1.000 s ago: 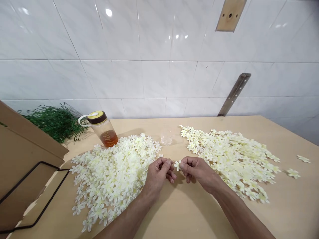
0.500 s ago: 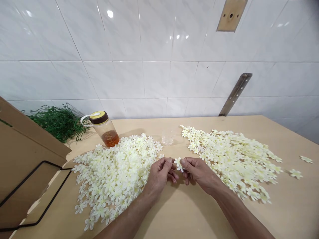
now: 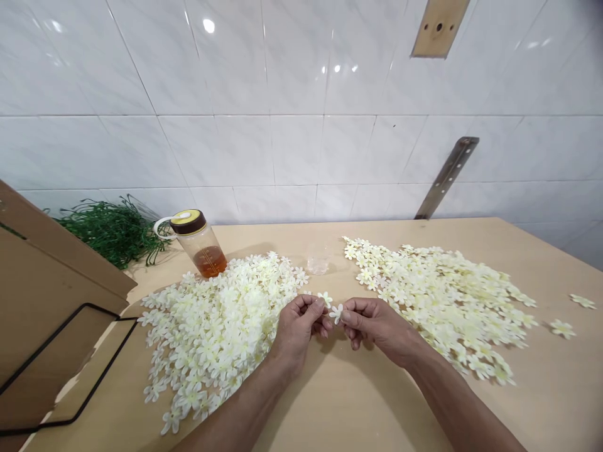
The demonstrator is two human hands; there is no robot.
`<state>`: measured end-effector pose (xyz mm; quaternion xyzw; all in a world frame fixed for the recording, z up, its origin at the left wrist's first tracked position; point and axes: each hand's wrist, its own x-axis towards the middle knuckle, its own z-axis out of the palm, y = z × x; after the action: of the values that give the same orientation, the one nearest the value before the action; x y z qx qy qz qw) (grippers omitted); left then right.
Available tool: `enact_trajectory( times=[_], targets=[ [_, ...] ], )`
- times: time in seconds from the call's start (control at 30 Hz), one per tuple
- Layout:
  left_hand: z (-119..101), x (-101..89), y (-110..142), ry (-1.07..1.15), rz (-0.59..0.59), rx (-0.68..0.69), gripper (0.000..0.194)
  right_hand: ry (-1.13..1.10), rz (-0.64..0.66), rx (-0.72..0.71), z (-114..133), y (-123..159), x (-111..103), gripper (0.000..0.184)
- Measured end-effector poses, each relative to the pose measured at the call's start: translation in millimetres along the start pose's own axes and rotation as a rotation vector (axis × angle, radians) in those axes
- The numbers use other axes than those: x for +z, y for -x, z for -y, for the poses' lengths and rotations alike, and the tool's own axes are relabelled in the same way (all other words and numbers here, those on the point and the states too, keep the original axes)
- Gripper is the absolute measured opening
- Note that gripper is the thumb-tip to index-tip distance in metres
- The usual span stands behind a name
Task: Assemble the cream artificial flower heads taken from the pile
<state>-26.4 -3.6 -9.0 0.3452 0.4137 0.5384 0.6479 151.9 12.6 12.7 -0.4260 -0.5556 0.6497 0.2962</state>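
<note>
My left hand [image 3: 298, 326] and my right hand [image 3: 377, 321] meet above the middle of the wooden table [image 3: 358, 408], fingertips almost touching. My right hand pinches a small cream fabric flower [image 3: 336, 312]. My left hand pinches a second small cream flower [image 3: 325, 297] at its fingertips. A thick heap of the same flowers [image 3: 221, 326] lies just left of my left hand. A flatter spread of flowers [image 3: 438, 301] lies to the right of my right hand.
A bottle with amber liquid and a yellow-brown lid [image 3: 200, 243] stands behind the left heap. Green plastic stems [image 3: 113, 229] lie by the wall. A cardboard box [image 3: 47, 301] with a black wire frame [image 3: 75, 364] stands at the left. A small clear cup [image 3: 318, 260] sits mid-table. Stray flowers [image 3: 563, 328] lie far right.
One flower was pinched between both hands; now a flower shows at my left fingertips and another at my right. The hands have hardly moved.
</note>
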Motion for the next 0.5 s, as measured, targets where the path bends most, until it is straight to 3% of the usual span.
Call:
enact_trajectory(
  times=[0.33,0.43,0.5],
  targets=[
    [2,1.4,-1,-0.036,-0.053,0.017,0.029,-0.084,-0.141,-0.104,-2,-4,0,0.033],
    [6,1.8,-1,-0.128,-0.035,0.037,0.028,-0.057,-0.271,-0.143,8,-4,8,0.035],
    [9,2.2,-1,-0.174,-0.019,0.054,0.028,0.000,-0.263,-0.176,20,-2,17,0.037]
  ],
)
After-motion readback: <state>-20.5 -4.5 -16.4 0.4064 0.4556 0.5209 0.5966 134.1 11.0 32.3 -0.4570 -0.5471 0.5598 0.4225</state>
